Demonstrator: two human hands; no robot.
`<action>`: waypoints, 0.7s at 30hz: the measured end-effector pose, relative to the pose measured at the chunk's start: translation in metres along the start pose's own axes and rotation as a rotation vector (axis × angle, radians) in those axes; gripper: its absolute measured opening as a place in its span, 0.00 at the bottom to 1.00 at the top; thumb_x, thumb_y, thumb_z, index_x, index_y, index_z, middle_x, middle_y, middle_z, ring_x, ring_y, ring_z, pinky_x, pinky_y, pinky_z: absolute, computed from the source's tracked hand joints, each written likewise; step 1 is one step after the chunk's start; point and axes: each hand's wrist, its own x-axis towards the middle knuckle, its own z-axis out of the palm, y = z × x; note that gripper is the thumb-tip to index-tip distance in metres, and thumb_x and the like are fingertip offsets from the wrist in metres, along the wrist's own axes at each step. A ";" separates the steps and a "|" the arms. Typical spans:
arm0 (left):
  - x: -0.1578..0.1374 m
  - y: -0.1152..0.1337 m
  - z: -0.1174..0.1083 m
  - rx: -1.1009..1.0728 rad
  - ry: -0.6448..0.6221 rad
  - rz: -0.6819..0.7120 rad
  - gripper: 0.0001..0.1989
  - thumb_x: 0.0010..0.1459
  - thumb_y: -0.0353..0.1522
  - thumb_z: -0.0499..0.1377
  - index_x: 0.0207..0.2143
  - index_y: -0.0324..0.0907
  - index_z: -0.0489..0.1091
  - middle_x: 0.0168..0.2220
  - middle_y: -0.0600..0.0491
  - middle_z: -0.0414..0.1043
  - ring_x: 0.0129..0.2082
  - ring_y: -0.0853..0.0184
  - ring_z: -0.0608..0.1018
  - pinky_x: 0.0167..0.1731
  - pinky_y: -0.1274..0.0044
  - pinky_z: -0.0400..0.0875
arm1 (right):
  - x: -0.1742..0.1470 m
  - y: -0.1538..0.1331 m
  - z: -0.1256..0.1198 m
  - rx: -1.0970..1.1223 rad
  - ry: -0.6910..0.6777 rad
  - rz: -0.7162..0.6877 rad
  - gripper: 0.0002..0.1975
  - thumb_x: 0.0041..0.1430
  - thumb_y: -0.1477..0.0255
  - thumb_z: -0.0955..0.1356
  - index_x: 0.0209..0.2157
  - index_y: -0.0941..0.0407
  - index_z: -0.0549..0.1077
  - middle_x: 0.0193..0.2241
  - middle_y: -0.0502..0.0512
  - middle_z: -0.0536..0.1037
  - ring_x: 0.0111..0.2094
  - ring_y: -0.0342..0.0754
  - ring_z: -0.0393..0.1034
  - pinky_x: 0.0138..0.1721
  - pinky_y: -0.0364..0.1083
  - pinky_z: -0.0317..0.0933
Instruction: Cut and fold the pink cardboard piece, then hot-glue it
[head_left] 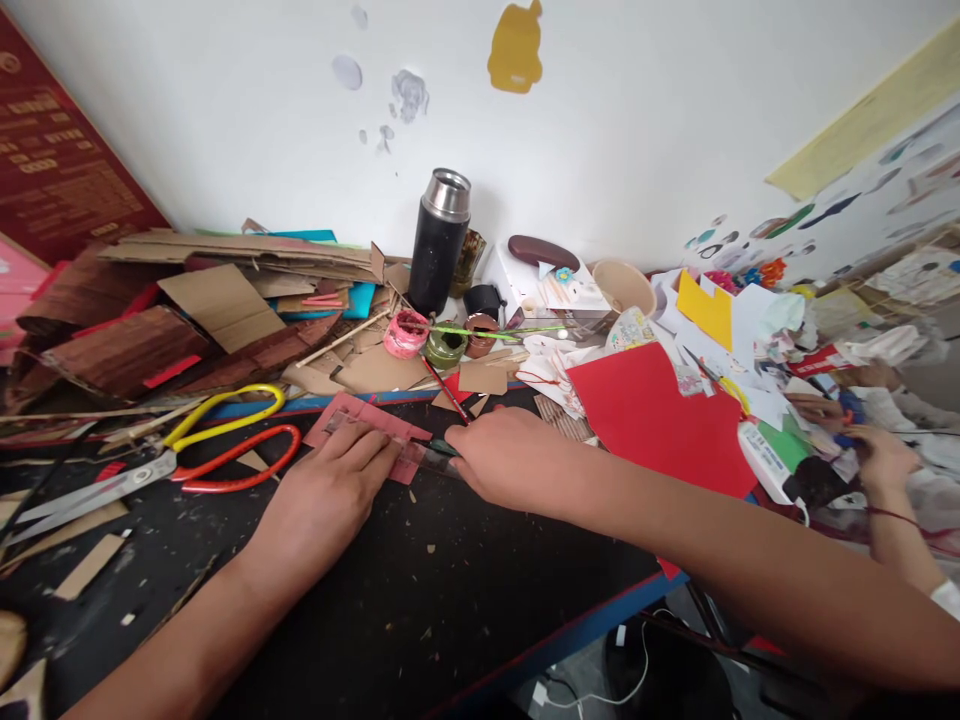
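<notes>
My left hand (337, 470) lies flat, pressing its outstretched fingers onto a clear ruler (442, 460) and a piece of pink card (349, 408) beneath it. The ruler stretches right, across the card's edge and over the black tabletop (420, 580). Close by at the ruler's right part, my right hand (499, 460) is closed around a dark green utility knife (442, 447). Most of the knife is hidden in the fist, and its blade cannot be made out. Left of my left hand rest large scissors (225, 440) with yellow and red handles.
Cardboard scraps (225, 310) pile up at the back left. A black thermos (439, 240) stands by the wall, behind open paint jars (446, 345). Red paper (660, 410) and a glue bottle (765, 460) lie right. A co-worker's hand (885, 460) is at the far right.
</notes>
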 end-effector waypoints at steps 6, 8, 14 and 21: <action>0.002 0.001 -0.003 0.008 0.007 -0.013 0.18 0.67 0.22 0.51 0.52 0.32 0.78 0.49 0.40 0.81 0.52 0.49 0.78 0.57 0.56 0.74 | 0.003 0.001 0.001 -0.005 -0.007 -0.020 0.11 0.71 0.71 0.66 0.48 0.60 0.78 0.39 0.66 0.84 0.42 0.60 0.80 0.39 0.53 0.69; 0.002 0.002 -0.003 -0.003 0.004 -0.031 0.19 0.68 0.23 0.51 0.51 0.34 0.79 0.48 0.41 0.81 0.52 0.50 0.79 0.57 0.57 0.74 | 0.005 0.000 0.000 -0.014 -0.022 -0.022 0.11 0.71 0.73 0.65 0.47 0.61 0.78 0.38 0.67 0.84 0.42 0.61 0.81 0.38 0.52 0.69; -0.001 0.002 -0.002 -0.039 -0.004 -0.071 0.20 0.67 0.24 0.49 0.51 0.37 0.79 0.47 0.41 0.81 0.52 0.50 0.79 0.55 0.59 0.75 | 0.014 -0.009 -0.013 -0.027 -0.151 -0.035 0.13 0.64 0.81 0.67 0.48 0.63 0.79 0.39 0.68 0.84 0.43 0.62 0.81 0.39 0.53 0.70; -0.003 0.002 -0.002 -0.011 -0.033 -0.083 0.21 0.66 0.24 0.49 0.51 0.37 0.78 0.49 0.41 0.81 0.53 0.49 0.78 0.54 0.58 0.75 | 0.015 -0.012 -0.025 -0.023 -0.204 -0.019 0.12 0.65 0.81 0.68 0.48 0.64 0.79 0.41 0.70 0.84 0.45 0.64 0.81 0.41 0.56 0.72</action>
